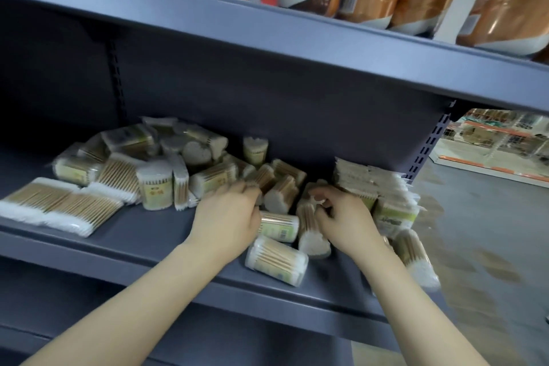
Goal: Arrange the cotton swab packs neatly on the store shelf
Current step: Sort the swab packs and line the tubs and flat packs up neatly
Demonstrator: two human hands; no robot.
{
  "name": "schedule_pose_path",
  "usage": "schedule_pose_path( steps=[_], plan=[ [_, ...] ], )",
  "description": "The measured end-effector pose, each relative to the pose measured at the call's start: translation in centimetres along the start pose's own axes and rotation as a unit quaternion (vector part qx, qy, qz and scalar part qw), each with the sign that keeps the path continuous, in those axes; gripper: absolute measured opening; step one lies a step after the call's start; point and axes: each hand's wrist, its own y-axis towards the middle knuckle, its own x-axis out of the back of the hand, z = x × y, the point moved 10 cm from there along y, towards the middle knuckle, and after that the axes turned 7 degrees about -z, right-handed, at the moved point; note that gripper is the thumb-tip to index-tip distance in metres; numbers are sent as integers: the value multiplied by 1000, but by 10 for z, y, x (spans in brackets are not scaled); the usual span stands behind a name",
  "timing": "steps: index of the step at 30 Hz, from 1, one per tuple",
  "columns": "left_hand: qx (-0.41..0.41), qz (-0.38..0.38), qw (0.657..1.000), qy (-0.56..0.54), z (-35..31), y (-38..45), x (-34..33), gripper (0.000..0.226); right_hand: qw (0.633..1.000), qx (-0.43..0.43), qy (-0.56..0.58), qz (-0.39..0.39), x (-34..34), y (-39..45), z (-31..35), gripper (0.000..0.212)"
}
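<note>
Cotton swab packs [190,175] sprawl mid-frame on the shelf [142,235], so I curl my left hand [228,217] and right hand [344,223] around packs to gather them.

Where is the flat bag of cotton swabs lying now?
In the head view, the flat bag lies at the shelf's far left, left of the upright pack.
</note>
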Motion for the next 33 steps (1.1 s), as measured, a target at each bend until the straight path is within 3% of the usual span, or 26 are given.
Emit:
schedule_pose_path(
  steps=[3,10,14,17,23,28,33],
  plan=[
    [1,-8,1000,6,18,-6,2,14,1000,-1,-14,8,-9,6,6,38],
    [-7,81,997,-8,32,-15,-27,17,999,-9,-19,37,-29,21,4,31],
    [31,99,994,-43,37,-7,-26,36,999,-18,-5,43,-34,33,4,32],
    [43,79,994,-64,43,-1,-22,64,999,-18,14,49,-38,42,6,31],
    [77,16,997,-5,69,-2,-5,32,997,23,33,73,-51,51,31,29],
    [100,-49,994,18,96,-11,16,33,994,43,59,83,-66,59,61,26],
    [134,-53,988,57,136,-27,31,34,989,85,73,95,-91,63,110,29]
  ],
)
